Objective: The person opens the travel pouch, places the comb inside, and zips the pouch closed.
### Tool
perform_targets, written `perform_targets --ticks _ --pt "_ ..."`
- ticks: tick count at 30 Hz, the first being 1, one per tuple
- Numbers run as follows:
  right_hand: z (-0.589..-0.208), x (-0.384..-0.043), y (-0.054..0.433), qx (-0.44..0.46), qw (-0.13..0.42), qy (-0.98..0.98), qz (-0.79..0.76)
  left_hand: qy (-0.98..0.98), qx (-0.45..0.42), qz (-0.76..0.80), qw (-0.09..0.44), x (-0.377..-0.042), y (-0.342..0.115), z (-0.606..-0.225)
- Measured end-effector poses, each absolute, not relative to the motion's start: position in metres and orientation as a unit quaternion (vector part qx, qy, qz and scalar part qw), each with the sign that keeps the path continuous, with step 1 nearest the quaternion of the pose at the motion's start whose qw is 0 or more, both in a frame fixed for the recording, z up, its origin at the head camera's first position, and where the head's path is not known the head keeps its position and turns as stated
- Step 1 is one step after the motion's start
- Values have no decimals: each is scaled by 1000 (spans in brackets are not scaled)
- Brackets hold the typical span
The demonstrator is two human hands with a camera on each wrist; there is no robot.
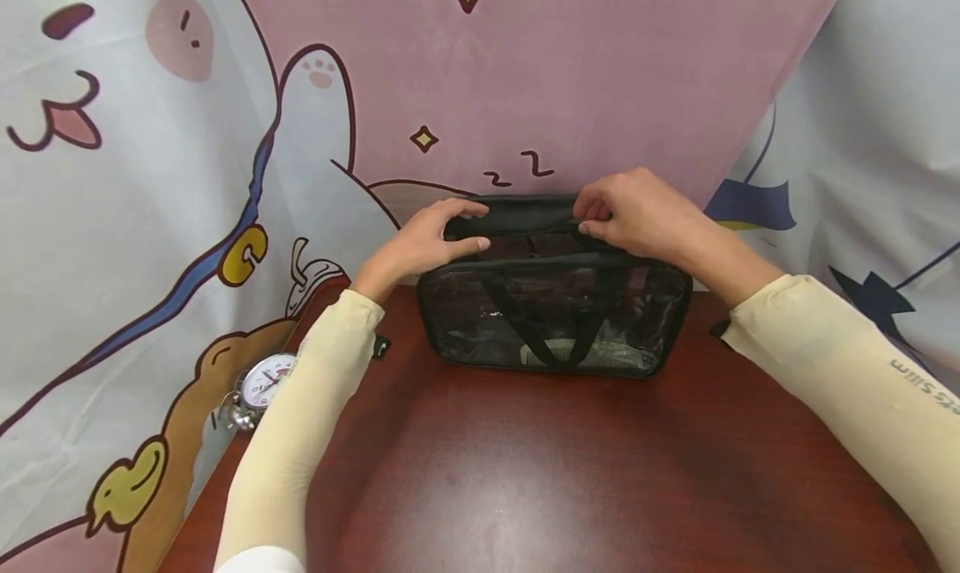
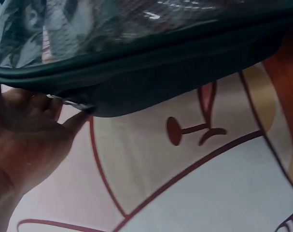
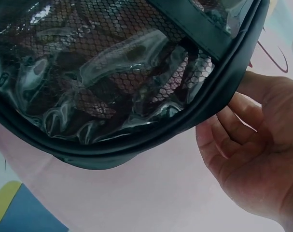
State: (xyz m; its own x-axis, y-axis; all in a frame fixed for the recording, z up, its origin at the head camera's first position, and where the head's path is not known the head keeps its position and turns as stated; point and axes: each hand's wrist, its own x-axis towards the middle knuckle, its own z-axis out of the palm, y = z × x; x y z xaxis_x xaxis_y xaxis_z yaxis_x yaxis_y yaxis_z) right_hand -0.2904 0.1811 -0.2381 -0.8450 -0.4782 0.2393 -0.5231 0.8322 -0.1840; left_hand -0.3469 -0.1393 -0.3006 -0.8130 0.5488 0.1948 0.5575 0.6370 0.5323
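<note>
A clear-sided toiletry bag (image 1: 457, 323) with black trim and strap handles stands upright at the back of the table, its top flap raised. Through the front panel a pale comb (image 1: 547, 352) shows at the bottom. At the top left of the bag is my left hand (image 1: 423, 239), thumb and fingers spread apart around the opening; in the left wrist view its thumb touches the black edge. My right hand (image 1: 637, 214) pinches the bag's rim at the top right. Its curled fingers (image 3: 214, 140) lie right under the trim in the right wrist view.
A twin-bell alarm clock (image 1: 264, 381) stands at the table's left edge. One small black item (image 1: 381, 346) lies near my left forearm, and a dark item (image 1: 720, 329) is partly hidden by the right sleeve. A printed cloth (image 1: 600, 81) hangs close behind the bag.
</note>
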Motion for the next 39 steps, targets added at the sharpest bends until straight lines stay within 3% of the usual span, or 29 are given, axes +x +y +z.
perform_targets --ticks 6,11,14,20,24,32,39 --pt "-240 -290 183 255 102 -954 123 -868 -300 -393 46 -345 -154 -317" --pt "-242 -290 186 253 125 -950 134 -823 -324 -452 118 -337 -164 -337" --pt "-244 -291 186 256 150 -944 143 -791 -337 -483 164 -327 -170 -351" --pt "-253 -291 175 268 175 -926 197 -761 -310 -531 207 -298 -181 -377" --pt "-256 -292 165 257 147 -927 229 -753 -288 -537 248 -281 -178 -381" --pt "-241 -302 127 241 12 -935 261 -746 -266 -526 312 -273 -162 -381" --pt "-234 -317 62 281 4 -942 186 -743 -249 -512 352 -284 -173 -394"
